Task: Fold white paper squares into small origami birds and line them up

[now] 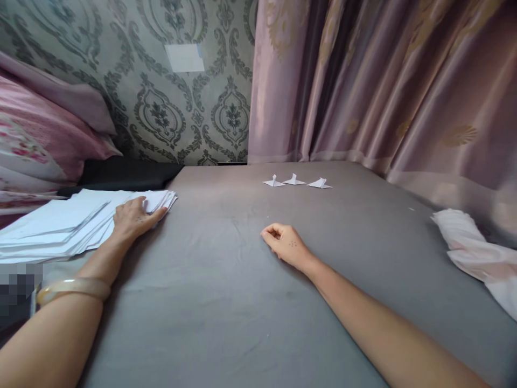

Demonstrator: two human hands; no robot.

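Note:
My left hand [135, 217] rests on a spread pile of white paper sheets [56, 218], fingers apart on top and the thumb reaching toward the pile's right corner. A pale bangle [76, 288] circles that wrist. Near the middle of the grey cloth surface [210, 280], my right hand [287, 243] is loosely curled, thumb against the fingers, with nothing visible in it. Beyond it, three small folded white paper figures with pointed wings stand in a row: one on the left [274, 182], one in the middle [294, 180] and one on the right [320, 184].
Pink floral bedding [44, 134] is heaped at the left, beside a flat black item [129, 171]. White and pale pink cloth [472, 242] lies bunched at the right edge. Pink curtains [343, 81] and a patterned wall [194, 97] bound the far side.

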